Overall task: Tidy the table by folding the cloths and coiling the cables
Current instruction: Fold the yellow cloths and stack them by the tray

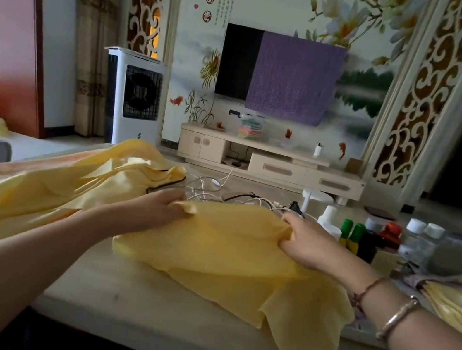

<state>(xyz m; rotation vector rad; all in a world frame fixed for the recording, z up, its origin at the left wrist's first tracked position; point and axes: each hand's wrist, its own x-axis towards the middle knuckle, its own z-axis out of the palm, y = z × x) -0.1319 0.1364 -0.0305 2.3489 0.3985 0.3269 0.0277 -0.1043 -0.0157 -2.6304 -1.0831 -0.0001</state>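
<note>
On the near surface (116,293) lies a yellow cloth (228,254), its far corners pinched by the left hand (161,204) and right hand (309,239), fingers clamped on cloth. It looks thin, light, floppy and slippery, so the corners seem the best hold. Tangled cables (220,193) lie beyond. Wall calligraphy is legible: "和".

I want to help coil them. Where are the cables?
In the head view, the cables lie tangled at the far middle of the table, just beyond the yellow cloth both hands grip, left of the bottles.
</note>
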